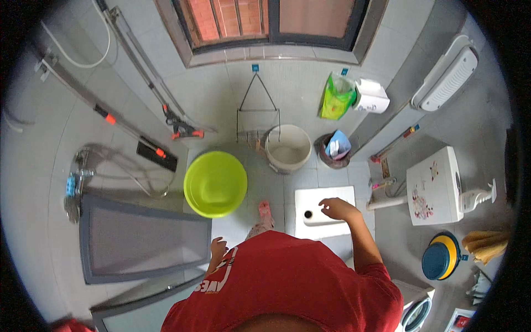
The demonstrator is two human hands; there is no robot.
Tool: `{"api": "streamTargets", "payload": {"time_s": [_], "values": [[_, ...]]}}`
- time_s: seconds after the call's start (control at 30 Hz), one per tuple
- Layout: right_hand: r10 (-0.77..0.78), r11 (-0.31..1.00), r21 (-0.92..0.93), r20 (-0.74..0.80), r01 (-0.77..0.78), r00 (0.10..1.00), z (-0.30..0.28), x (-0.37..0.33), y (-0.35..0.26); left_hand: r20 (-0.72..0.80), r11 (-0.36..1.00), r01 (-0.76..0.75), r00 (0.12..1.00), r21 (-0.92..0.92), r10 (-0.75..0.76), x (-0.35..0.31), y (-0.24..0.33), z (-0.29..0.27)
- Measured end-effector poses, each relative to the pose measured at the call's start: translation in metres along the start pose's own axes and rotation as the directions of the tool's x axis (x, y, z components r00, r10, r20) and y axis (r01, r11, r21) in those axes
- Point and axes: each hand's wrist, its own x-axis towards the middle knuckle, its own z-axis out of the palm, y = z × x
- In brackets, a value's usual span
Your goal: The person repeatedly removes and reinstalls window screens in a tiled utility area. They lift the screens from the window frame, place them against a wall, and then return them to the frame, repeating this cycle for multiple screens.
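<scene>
- While the right hand (338,209) hangs half-curled and empty, the white squat pan (307,199) lies beneath it.
- Left hand (219,248): grip cannot be told; green basin (214,188) beyond it.

Floor (301,178): pale grey tile with visible joints. Directly on it: lime-green basin (214,191), upright, ahead of the left fingers (217,240); off-white bucket (286,164), upright, ahead and left of the right fingers (327,202); dark lined bin (334,162), straight ahead of the right fingers; white squat pan (315,196), below them; pink slipper (265,209), worn, between both hands' fingers.
</scene>
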Motion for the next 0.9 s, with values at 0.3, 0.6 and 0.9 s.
{"api": "streamTargets", "payload": {"time_s": [0.3,0.6,0.9], "values": [[-0.020,0.995,0.081,-0.341,0.051,0.940,-0.124,0.075,0.015,0.125,0.933,-0.236,0.952,-0.270,0.278,0.172,0.272,0.016],[0.021,0.957,0.234,-0.648,0.173,0.761,-0.278,0.172,0.064,0.128,0.691,-0.588,0.715,-0.421,0.687,0.230,0.538,0.065],[-0.115,0.856,0.232,-0.786,0.462,0.607,-0.467,0.287,0.129,-0.178,0.417,-0.781,0.544,-0.466,0.820,0.244,0.801,0.132]]}}
